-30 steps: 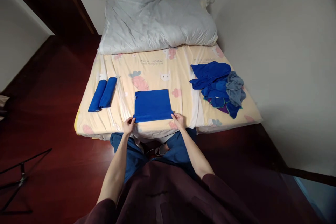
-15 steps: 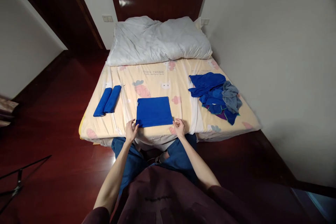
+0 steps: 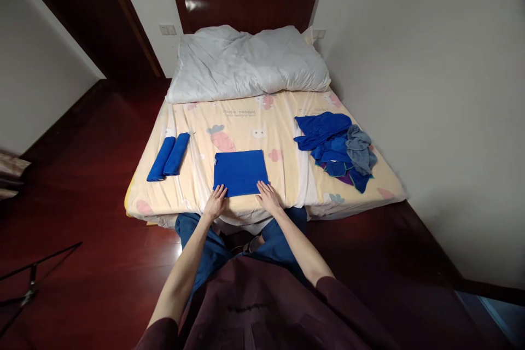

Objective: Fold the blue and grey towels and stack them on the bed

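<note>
A folded blue towel (image 3: 240, 169) lies flat on the bed in front of me, forming a neat rectangle with a small white tag at its far left corner. My left hand (image 3: 216, 202) rests on its near left corner, fingers stretched out over the cloth. On the near right corner lies my right hand (image 3: 268, 197), its fingers also spread flat. Neither hand grips the fabric. To the left, two rolled blue towels (image 3: 169, 157) sit side by side. A loose heap of blue towels (image 3: 328, 136), with a grey cloth (image 3: 360, 150) on it, is at the right.
The bed (image 3: 197, 120) has a cream sheet printed with carrots and rabbits. A pale quilt (image 3: 250, 63) is bunched below the dark wooden headboard (image 3: 246, 3). A wall (image 3: 443, 120) stands to the right. Black metal legs (image 3: 30, 279) stand on the floor at the lower left.
Both hands have moved inward from the towel's near corners. Their fingers, earlier pinching at the edges, now lie flat on the cloth. The rolls and heap stay put.
</note>
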`<state>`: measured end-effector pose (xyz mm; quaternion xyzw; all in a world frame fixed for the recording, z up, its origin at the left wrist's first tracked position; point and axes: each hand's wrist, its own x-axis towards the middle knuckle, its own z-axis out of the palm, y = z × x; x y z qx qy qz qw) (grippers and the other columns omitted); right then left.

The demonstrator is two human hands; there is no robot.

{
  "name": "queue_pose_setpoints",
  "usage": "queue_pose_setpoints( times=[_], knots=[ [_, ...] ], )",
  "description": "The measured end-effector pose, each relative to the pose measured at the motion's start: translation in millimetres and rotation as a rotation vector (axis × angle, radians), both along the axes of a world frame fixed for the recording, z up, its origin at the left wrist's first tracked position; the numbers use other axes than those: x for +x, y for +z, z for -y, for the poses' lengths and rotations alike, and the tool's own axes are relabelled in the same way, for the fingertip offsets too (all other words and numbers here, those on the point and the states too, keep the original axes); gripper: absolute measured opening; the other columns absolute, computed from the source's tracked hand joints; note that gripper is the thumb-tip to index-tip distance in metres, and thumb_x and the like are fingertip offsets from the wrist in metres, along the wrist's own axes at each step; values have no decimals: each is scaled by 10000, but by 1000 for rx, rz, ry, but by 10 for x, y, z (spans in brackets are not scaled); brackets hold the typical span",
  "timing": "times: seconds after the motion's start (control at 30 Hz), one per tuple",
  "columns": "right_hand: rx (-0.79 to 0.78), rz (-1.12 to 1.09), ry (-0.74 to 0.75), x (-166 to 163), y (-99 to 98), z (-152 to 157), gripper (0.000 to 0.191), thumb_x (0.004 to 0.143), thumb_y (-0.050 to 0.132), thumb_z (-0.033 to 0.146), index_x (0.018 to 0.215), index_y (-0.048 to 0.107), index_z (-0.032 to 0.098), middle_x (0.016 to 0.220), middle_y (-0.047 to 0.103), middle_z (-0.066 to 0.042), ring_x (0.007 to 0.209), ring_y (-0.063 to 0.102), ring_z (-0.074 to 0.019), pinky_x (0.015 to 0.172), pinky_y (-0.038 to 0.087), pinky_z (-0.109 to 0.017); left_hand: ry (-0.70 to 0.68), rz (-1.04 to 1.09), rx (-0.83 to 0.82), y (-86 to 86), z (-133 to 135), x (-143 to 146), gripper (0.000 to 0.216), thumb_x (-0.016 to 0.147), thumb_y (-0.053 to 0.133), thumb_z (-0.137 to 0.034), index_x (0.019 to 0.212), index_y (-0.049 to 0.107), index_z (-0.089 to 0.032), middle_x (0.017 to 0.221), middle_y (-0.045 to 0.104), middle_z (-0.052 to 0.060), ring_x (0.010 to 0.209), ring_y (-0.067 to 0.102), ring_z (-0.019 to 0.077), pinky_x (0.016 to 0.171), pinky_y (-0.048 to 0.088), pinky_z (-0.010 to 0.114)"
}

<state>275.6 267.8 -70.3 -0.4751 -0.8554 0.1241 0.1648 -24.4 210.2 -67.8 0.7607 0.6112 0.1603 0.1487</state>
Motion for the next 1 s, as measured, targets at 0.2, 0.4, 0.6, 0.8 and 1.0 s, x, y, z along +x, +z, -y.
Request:
queue_pose_setpoints(
  times=[0.2, 0.4, 0.6, 0.8, 1.0],
  knots=[
    [69, 35, -45, 127, -85, 45, 481, 994, 427, 209, 1438, 564, 84, 1509, 520, -145, 1443, 467, -241, 1219, 368, -434, -26, -97, 2, -4, -22, -37, 644, 900, 434, -185, 1528, 412, -46, 1633, 319, 160, 1534, 249, 335, 1251, 261, 511],
    [60, 88, -72, 65, -51, -109, 528, 894, 492, 70, 1411, 595, 97, 1495, 536, -139, 1438, 473, -249, 1226, 358, -444, 9, -162, 19, 14, -93, -16, 666, 851, 442, -102, 1517, 450, -84, 1609, 371, 149, 1515, 306, 317, 1247, 277, 496],
    [26, 130, -122, -1, -1, -258, 526, 862, 448, -22, 1324, 672, 91, 1401, 612, -172, 1362, 561, -262, 1137, 468, -412, 33, -195, 26, 38, -168, -73, 663, 858, 346, -14, 1492, 499, -137, 1559, 456, 136, 1478, 389, 271, 1222, 334, 467],
    [20, -1, -124, 127, -108, 33, 582, 813, 447, -50, 1305, 692, 142, 1392, 632, -130, 1345, 579, -241, 1146, 472, -416, -44, -129, -13, 40, 35, -168, 705, 801, 404, -11, 1493, 481, -125, 1567, 447, 136, 1483, 383, 263, 1234, 308, 461],
    [-28, -312, -19, 403, -184, 424, 643, 796, 408, -28, 1342, 669, 190, 1408, 636, -81, 1370, 545, -207, 1160, 468, -447, -52, 202, 6, -86, 384, -322, 680, 774, 409, -38, 1420, 563, -184, 1530, 508, 86, 1466, 409, 230, 1209, 370, 478]
  ],
)
